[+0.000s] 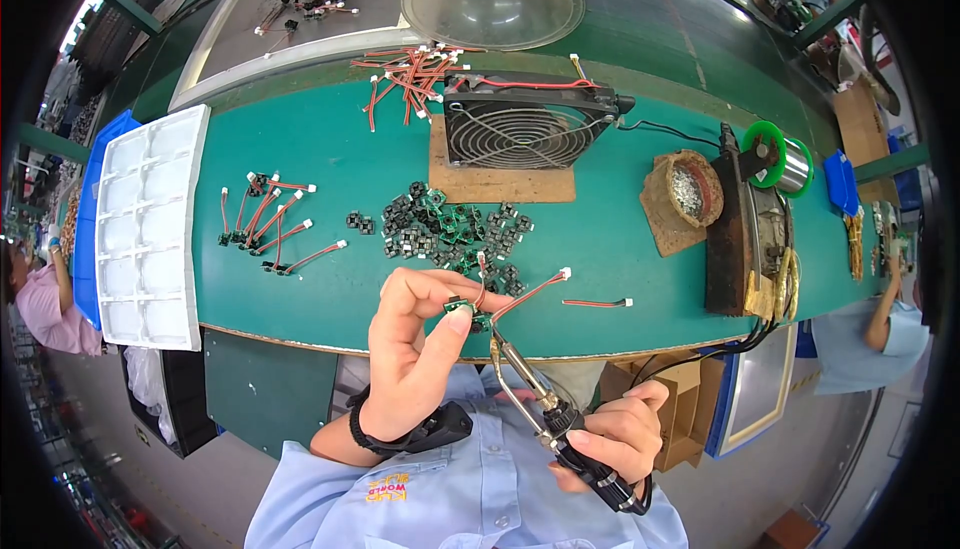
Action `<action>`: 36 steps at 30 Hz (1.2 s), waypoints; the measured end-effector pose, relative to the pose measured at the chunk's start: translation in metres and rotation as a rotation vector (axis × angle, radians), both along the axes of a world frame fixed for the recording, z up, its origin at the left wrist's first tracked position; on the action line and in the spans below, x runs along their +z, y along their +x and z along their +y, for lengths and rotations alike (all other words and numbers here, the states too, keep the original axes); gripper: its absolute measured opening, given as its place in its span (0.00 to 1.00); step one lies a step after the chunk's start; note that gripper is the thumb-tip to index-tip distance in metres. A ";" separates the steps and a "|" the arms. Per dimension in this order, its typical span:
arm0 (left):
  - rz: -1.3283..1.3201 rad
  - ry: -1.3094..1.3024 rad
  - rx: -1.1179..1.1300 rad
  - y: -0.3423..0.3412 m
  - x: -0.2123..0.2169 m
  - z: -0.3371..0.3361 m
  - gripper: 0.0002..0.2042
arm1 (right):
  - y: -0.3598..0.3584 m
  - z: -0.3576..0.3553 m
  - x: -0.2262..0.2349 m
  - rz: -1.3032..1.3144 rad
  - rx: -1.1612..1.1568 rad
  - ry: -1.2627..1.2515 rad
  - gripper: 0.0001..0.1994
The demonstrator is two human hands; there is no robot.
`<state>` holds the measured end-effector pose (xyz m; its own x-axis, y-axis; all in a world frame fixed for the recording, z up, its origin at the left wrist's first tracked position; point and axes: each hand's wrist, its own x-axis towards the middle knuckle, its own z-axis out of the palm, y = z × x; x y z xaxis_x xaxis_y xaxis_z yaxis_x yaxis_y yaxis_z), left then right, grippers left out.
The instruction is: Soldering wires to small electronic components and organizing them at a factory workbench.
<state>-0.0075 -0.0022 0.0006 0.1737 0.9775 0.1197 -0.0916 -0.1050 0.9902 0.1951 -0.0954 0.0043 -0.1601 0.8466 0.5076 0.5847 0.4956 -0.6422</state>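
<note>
My left hand pinches a small green circuit board between thumb and fingers, above the near edge of the green bench. Thin red and black wires with a white connector run from the board. Closed around the black handle of a soldering iron is my right hand. The iron's tip, with a thin metal guide tube alongside, meets or nearly meets the board's lower right side. My fingertips partly cover that spot. Just beyond lies a pile of small circuit boards.
A black fan stands behind the pile, near loose wire leads. Wired boards and a white tray lie left. Right are a single lead, a round dish, a solder spool and a black box.
</note>
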 end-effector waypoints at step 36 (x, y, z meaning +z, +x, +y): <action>-0.190 -0.321 -0.437 -0.011 0.003 0.003 0.05 | -0.019 0.021 -0.010 1.175 0.183 -0.487 0.16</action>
